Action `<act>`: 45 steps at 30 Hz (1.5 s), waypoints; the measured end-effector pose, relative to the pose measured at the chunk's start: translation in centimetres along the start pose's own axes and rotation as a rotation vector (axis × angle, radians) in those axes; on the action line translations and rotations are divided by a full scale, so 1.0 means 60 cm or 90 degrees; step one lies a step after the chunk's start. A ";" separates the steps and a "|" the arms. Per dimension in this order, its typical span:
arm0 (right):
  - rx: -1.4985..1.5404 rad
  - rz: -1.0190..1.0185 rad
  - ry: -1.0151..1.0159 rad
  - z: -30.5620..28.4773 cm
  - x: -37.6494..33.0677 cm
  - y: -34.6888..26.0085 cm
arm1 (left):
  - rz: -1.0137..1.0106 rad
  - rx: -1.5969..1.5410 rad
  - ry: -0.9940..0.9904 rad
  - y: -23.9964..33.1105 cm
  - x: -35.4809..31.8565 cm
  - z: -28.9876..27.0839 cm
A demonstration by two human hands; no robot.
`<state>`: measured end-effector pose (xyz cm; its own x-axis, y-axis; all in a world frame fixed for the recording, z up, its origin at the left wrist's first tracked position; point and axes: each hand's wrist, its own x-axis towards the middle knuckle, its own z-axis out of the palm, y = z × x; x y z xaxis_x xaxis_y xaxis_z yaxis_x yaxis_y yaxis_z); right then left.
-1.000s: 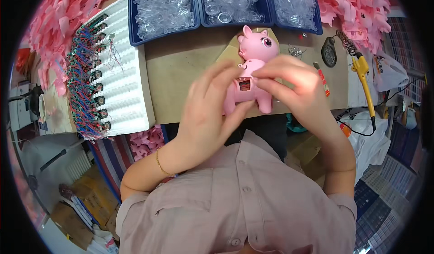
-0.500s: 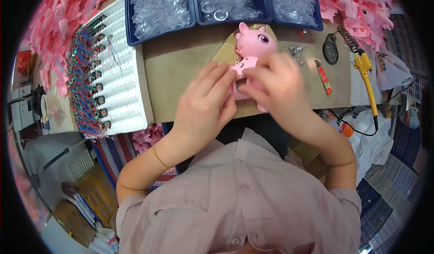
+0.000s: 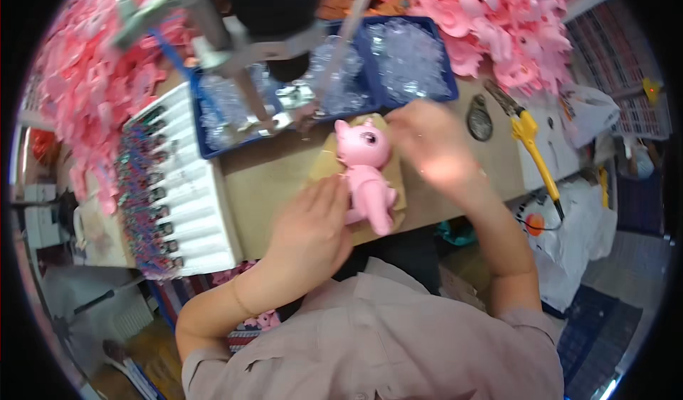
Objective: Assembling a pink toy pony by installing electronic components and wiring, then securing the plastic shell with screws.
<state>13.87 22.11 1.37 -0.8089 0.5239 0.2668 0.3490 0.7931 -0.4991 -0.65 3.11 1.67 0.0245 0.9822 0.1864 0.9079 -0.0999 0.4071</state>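
Note:
A pink toy pony (image 3: 370,186) lies on a tan pad (image 3: 398,186) at the table's near edge, its head away from me and one printed eye showing. My left hand (image 3: 313,218) is closed against the toy's left side, fingers together along its body; the thumb is hidden. Off the toy, to the right of its head, is my right hand (image 3: 430,140), close to the front edge of a blue tray (image 3: 420,104) of clear plastic parts. Motion smears its fingers, so I cannot see whether it holds anything.
A metal fixture with a dark cylinder (image 3: 274,16) hangs over the blue trays. On the left is a white ribbed tray (image 3: 196,208) with wired parts (image 3: 146,208). Pink toy pieces (image 3: 491,16) are heaped behind. A yellow-handled soldering iron (image 3: 530,140) and a dark oval object (image 3: 479,119) lie right.
My right hand has left the toy and moved up toward the blue trays. The toy's body is now uncovered. The view has shifted, bringing in the overhead fixture.

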 end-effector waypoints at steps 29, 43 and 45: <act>0.429 0.260 0.103 -0.028 0.010 0.054 | -0.331 -1.501 -0.077 -0.034 -0.123 0.039; 0.348 0.030 -0.006 0.039 -0.108 -0.200 | -0.386 -1.134 0.160 0.014 -0.135 0.029; 0.308 -0.070 0.012 0.045 -0.100 -0.205 | -0.459 -1.123 0.160 0.019 -0.140 0.025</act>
<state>13.16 8.37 3.66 -0.8178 0.4552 0.3521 -0.0011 0.6106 -0.7919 0.79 -5.04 -0.76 -0.3053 0.8793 -0.3656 -0.6746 0.0712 0.7348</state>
